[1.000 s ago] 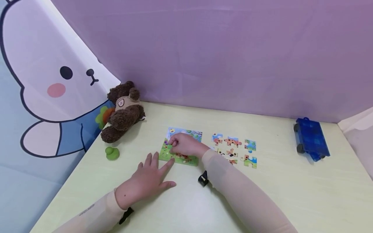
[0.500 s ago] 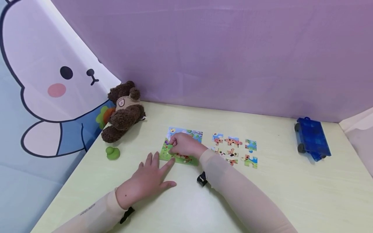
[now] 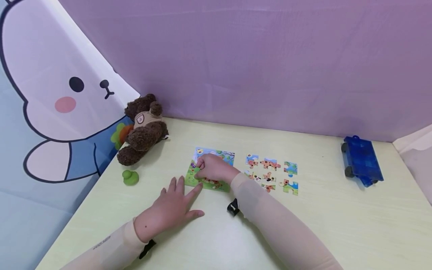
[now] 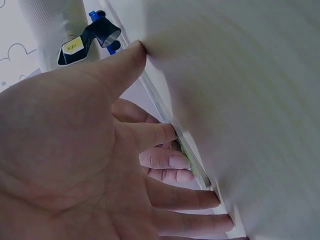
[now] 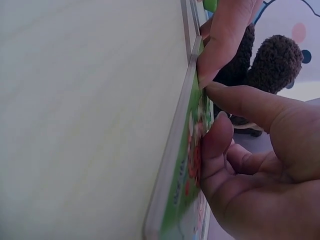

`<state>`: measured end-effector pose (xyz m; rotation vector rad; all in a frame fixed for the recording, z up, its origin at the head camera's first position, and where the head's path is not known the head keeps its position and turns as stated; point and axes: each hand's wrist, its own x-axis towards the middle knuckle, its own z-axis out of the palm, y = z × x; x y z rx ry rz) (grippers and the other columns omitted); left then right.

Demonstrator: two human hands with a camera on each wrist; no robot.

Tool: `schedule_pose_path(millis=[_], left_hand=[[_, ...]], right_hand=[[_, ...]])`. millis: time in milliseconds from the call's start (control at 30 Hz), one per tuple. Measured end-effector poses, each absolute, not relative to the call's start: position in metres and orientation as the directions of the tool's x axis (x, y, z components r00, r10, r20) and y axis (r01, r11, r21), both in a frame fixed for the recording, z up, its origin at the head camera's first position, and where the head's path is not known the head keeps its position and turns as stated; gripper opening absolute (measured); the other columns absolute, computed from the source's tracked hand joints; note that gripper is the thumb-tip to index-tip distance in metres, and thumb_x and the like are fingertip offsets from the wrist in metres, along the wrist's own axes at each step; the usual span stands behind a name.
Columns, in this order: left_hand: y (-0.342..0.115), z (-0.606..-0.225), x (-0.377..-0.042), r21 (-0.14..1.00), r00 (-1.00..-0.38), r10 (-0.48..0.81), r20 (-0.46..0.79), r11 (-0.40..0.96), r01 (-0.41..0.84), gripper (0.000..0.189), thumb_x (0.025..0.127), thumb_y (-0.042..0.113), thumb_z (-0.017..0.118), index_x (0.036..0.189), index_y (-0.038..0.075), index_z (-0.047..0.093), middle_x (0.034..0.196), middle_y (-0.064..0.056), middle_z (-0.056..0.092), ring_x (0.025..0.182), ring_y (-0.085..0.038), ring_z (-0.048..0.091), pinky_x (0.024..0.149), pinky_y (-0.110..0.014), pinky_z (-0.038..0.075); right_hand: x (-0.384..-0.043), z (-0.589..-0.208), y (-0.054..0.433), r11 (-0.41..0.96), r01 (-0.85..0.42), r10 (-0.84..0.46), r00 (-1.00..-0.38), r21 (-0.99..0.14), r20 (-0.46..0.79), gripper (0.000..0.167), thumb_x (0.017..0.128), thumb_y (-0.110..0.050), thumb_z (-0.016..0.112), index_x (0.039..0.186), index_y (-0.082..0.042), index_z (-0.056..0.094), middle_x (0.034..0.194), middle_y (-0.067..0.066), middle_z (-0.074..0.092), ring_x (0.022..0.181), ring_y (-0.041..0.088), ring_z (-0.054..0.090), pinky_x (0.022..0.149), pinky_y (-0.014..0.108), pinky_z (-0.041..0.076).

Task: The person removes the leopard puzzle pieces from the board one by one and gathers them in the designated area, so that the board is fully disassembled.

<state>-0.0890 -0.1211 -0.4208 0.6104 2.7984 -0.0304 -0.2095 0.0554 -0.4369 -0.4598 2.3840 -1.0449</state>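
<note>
A jigsaw puzzle board with a green and blue printed scene lies flat on the table. My right hand is over it with its fingers curled, thumb and forefinger pinching at a puzzle piece on the board's surface; the piece is mostly hidden. In the right wrist view, the thumb and bent forefinger touch the printed face, close to a left fingertip. My left hand lies spread on the table, a finger against the board's near edge. Loose puzzle pieces sit just right of the board.
A brown teddy bear leans at the back left, with a green rubber duck nearer. A blue toy cart stands far right on the table. A purple cloth wall bounds the back.
The right wrist has tilted and shifted very slightly left, while its fingers stay at the same part of the board. The left hand and the loose pieces keep their places.
</note>
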Motion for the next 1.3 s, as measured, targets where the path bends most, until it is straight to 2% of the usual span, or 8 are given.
schedule_pose_path(millis=[167,667,1033,1300], left_hand=[[-0.121,-0.420,-0.089,0.029,-0.872,0.409,-0.269,0.909,0.417,0.082,0.099,0.071,0.059,0.166,0.027,0.041,0.160,-0.045,0.038,0.146,-0.068,0.040,0.103,-0.079,0.052],[-0.121,-0.420,-0.089,0.036,-0.870,0.413,-0.268,0.907,0.419,0.082,0.099,0.070,0.060,0.165,0.025,0.041,0.159,-0.046,0.037,0.145,-0.069,0.040,0.102,-0.080,0.052],[-0.120,-0.418,-0.089,0.041,-0.865,0.422,-0.271,0.903,0.428,0.081,0.100,0.069,0.059,0.166,0.025,0.041,0.159,-0.047,0.037,0.145,-0.069,0.040,0.102,-0.080,0.051],[-0.119,-0.417,-0.089,0.041,-0.865,0.420,-0.273,0.904,0.426,0.081,0.100,0.068,0.060,0.166,0.024,0.040,0.159,-0.046,0.037,0.146,-0.069,0.039,0.103,-0.080,0.051]], right_hand=[[-0.210,-0.437,0.056,0.635,-0.123,-0.504,-0.815,-0.763,-0.287,0.028,0.093,-0.021,0.084,0.113,-0.010,0.069,0.102,0.000,0.065,0.085,0.011,0.059,0.088,0.030,0.055],[-0.208,-0.442,0.060,0.581,-0.126,-0.521,-0.817,-0.804,-0.249,0.028,0.096,-0.022,0.081,0.118,-0.013,0.066,0.111,-0.001,0.068,0.101,0.015,0.063,0.098,0.033,0.058],[-0.207,-0.443,0.065,0.549,-0.131,-0.542,-0.808,-0.826,-0.232,0.025,0.099,-0.022,0.078,0.122,-0.019,0.069,0.102,-0.002,0.070,0.089,0.013,0.062,0.085,0.031,0.055],[-0.206,-0.443,0.067,0.516,-0.129,-0.553,-0.806,-0.846,-0.214,0.019,0.102,-0.020,0.072,0.120,-0.019,0.070,0.103,-0.001,0.067,0.087,0.013,0.060,0.083,0.029,0.055]])
